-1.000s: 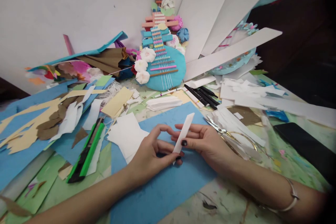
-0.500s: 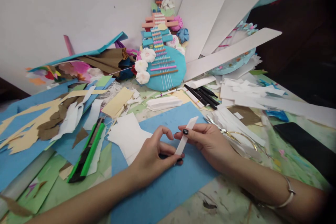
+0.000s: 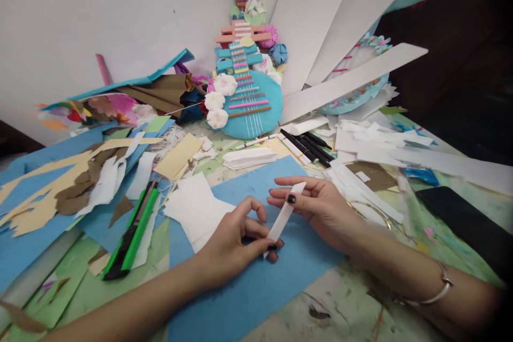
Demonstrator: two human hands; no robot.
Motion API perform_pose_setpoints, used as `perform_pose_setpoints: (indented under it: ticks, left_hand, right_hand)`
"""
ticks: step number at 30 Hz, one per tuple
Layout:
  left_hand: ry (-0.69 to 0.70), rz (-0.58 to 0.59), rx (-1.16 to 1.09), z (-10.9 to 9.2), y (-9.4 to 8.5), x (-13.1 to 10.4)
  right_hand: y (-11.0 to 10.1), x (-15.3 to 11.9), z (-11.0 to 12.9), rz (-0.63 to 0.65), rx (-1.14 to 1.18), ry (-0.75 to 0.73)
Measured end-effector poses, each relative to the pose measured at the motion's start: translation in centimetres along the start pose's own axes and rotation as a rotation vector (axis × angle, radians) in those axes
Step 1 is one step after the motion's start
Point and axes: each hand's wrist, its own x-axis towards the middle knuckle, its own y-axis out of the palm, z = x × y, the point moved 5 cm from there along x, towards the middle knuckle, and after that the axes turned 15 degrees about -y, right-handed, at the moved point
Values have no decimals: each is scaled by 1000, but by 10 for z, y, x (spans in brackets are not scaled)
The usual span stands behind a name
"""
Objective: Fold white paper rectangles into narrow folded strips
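Between my two hands a narrow white paper strip [image 3: 282, 219] is held at a slant above a blue sheet [image 3: 256, 294]. My left hand [image 3: 236, 235] pinches its lower end between thumb and fingers, the index finger curled above it. The thumb of my right hand [image 3: 320, 206] presses the strip's upper part against the fingers, with the index finger stretched out. White paper cutouts [image 3: 194, 206] lie to the left of my left hand, partly on the blue sheet. Gold-handled scissors [image 3: 371, 208] lie behind my right hand, which hides their blades.
A green box cutter [image 3: 136, 235] lies at the left among paper scraps. Black markers [image 3: 306, 144] and a folded white paper piece [image 3: 249, 156] lie farther back. A blue paper guitar [image 3: 254, 109] leans against the wall. A black phone [image 3: 465, 224] is at the right.
The strip has shifted slightly right and down between my hands. My right hand's fingers have spread and lifted, and its wrist now covers the scissor blades.
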Motion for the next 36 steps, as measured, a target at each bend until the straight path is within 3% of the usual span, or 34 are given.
perform_pose_setpoints:
  ticks: [7, 12, 18, 26, 33, 36]
  left_hand:
    - [44, 0, 12, -2, -1, -2]
    - [122, -66, 100, -7, -7, -6]
    - [169, -213, 203, -11, -20, -7]
    - [148, -367, 227, -13, -31, -6]
    - [99, -317, 68, -16, -32, -6]
    - [95, -355, 116, -18, -36, -5]
  right_hand:
    - [-5, 2, 4, 61, -37, -27]
    - [-9, 4, 15, 160, -242, -42]
    - [-17, 7, 26, 107, -417, -78]
    - [-24, 7, 29, 15, -436, -167]
    - [-25, 8, 25, 5, -464, -157]
    - [-30, 11, 24, 18, -563, -162]
